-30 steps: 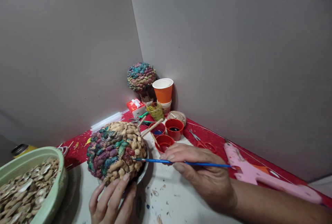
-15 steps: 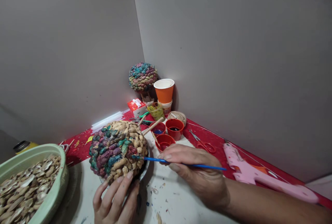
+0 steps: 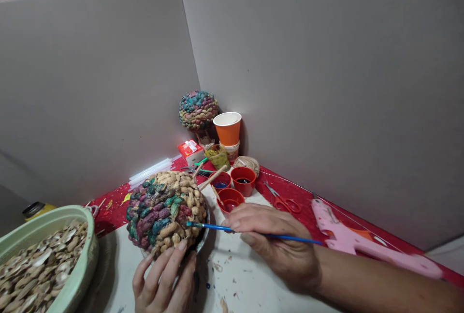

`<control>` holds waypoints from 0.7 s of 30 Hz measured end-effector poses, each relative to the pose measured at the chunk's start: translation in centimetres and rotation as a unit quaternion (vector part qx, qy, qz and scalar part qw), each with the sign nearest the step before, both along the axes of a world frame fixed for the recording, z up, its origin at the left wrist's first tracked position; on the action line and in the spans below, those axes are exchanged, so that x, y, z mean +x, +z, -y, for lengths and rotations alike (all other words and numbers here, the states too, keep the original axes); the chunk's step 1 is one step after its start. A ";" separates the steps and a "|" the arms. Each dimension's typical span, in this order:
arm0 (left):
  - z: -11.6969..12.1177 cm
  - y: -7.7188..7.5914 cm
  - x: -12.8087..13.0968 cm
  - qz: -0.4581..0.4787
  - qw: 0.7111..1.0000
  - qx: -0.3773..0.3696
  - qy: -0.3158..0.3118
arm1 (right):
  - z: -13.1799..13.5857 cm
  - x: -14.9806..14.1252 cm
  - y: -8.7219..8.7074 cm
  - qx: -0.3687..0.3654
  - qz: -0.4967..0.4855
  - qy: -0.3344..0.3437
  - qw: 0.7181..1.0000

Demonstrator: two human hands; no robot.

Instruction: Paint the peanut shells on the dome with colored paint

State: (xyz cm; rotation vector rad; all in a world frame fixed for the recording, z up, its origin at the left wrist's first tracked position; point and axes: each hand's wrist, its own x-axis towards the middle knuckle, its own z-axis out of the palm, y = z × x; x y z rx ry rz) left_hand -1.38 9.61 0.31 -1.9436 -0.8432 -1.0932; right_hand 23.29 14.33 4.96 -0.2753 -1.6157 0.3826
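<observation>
A dome of peanut shells point(image 3: 168, 211), partly painted purple, teal and green and partly bare tan, sits on a round dish point(image 3: 203, 240) mostly hidden under it. My left hand point(image 3: 165, 276) steadies its near side, fingertips resting on the bare shells. In my right hand point(image 3: 281, 247), pinched between thumb and fingers, is a blue paintbrush point(image 3: 217, 227); its teal-wet tip touches the dome's right part beside a reddish shell. Just beyond the brush stand three red paint cups point(image 3: 243, 182), with dark, blue and reddish paint in them; a stick leans in one.
A green basin point(image 3: 85, 250) of shells stands at left. Behind are a painted shell balloon point(image 3: 198, 110), an orange paper cup point(image 3: 228, 129), a yellow-stained cup point(image 3: 218, 157) and twine point(image 3: 247, 164). Scissors point(image 3: 286, 203) and a pink glue gun point(image 3: 348, 238) lie right. Grey walls close the corner.
The view has tilted slightly upward. The brush tip has shifted slightly down across the shells. Both hands keep their hold.
</observation>
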 end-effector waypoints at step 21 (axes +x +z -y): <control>0.2 -0.3 -1.0 -0.037 0.999 -0.015 0.019 | -0.6 0.1 -0.7 0.097 0.069 -0.021 0.993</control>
